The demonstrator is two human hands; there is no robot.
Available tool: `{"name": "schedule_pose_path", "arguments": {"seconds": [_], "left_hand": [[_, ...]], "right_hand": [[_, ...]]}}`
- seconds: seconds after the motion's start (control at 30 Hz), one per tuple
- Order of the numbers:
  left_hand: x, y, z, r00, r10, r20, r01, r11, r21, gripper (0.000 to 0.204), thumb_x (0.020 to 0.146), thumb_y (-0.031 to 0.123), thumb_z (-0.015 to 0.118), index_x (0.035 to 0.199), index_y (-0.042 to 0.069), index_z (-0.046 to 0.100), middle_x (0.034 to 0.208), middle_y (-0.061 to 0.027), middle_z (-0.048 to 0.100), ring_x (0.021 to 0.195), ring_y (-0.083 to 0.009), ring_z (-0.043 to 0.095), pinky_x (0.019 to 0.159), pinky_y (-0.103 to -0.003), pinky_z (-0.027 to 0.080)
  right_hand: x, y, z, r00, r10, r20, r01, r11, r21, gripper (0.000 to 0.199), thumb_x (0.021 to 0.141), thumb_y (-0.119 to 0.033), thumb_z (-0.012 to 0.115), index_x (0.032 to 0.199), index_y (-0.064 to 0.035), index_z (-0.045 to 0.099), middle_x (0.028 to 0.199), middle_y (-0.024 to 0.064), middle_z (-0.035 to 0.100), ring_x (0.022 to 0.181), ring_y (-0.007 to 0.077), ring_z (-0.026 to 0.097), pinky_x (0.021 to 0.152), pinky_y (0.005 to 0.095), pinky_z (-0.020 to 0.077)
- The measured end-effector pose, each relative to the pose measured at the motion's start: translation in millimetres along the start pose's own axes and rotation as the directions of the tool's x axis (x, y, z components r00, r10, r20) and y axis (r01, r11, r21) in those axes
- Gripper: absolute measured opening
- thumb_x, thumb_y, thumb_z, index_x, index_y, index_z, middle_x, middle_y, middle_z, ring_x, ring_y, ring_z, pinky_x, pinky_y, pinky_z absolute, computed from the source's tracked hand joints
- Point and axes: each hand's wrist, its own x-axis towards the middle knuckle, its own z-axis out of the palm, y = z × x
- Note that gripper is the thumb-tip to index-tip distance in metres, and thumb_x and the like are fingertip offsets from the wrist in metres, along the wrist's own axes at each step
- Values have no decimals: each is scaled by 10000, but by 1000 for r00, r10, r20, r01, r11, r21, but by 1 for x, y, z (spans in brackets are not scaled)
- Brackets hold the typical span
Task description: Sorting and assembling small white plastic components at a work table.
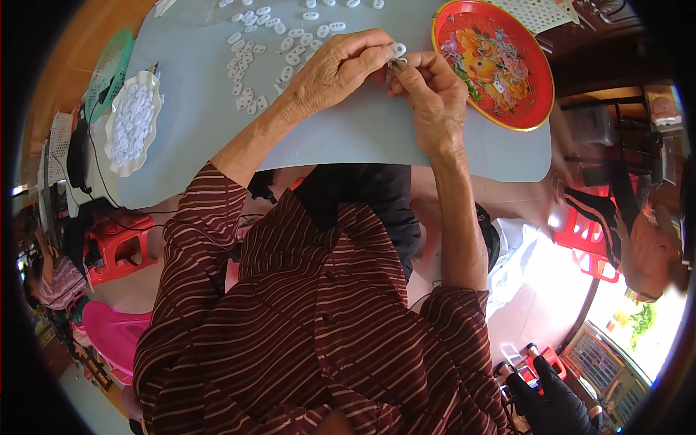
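Observation:
My left hand [339, 69] pinches a small white oval plastic piece [399, 49] with a hole in it, above the grey-blue table. Close against it, my right hand [437, 98] has thumb and forefinger pressed together at the piece's lower end; whatever small part sits between them is hidden. Many similar white oval pieces [288, 73] lie scattered on the tabletop beyond and left of my left hand. Just right of my right hand is a round red tray [540, 87] with a gold rim and a flower pattern, strewn with small thin greyish bits.
A scalloped white dish [114, 148] heaped with white pieces stands at the table's left, beside a green mesh basket [101, 69]. A white perforated basket [540, 13] is at the far right. Red stools [123, 250] stand on the floor; other people sit at both sides.

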Motion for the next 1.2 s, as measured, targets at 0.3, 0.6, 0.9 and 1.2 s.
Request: {"name": "schedule_pose_path", "arguments": {"seconds": [0.3, 0.6, 0.9, 1.2], "left_hand": [[2, 8, -7, 997, 66, 36, -71, 984, 161, 245, 916, 230, 474, 882, 1, 553, 658, -85, 524, 609, -166, 495, 599, -307, 415], [5, 0, -9, 992, 101, 71, -114, 974, 195, 229, 882, 209, 440, 871, 2, 535, 634, -91, 483, 590, -175, 443, 578, -315, 395], [3, 3, -7, 993, 94, 66, -98, 993, 64, 234, 887, 218, 451, 846, 2, 533, 642, -79, 480, 593, -158, 419, 573, -310, 381], [-5, -4, 2, 991, 123, -47, -118, 989, 90, 227, 883, 189, 430, 827, -24, 484, 645, -152, 473, 579, -224, 452, 570, -354, 406]], "right_hand": [[-1, -3, 1, 1000, 7, 27, -5, 998, -68, 116, 870, -78, 608, 885, 35, 585, 762, 69, 607, 659, 102, 550, 656, 246, 489], [0, -1, 1, 1000, -15, 9, 16, 996, -87, 123, 867, -56, 617, 942, 26, 563, 802, 85, 632, 675, 104, 571, 659, 244, 490], [-1, 1, 2, 996, -83, 21, 85, 988, -131, 211, 843, -18, 614, 1030, -4, 516, 805, 56, 638, 675, 90, 580, 619, 214, 470], [0, 10, 9, 978, -202, 55, 209, 951, -229, 286, 763, 33, 685, 1012, 6, 546, 753, 34, 614, 688, 72, 557, 643, 209, 474]]}}
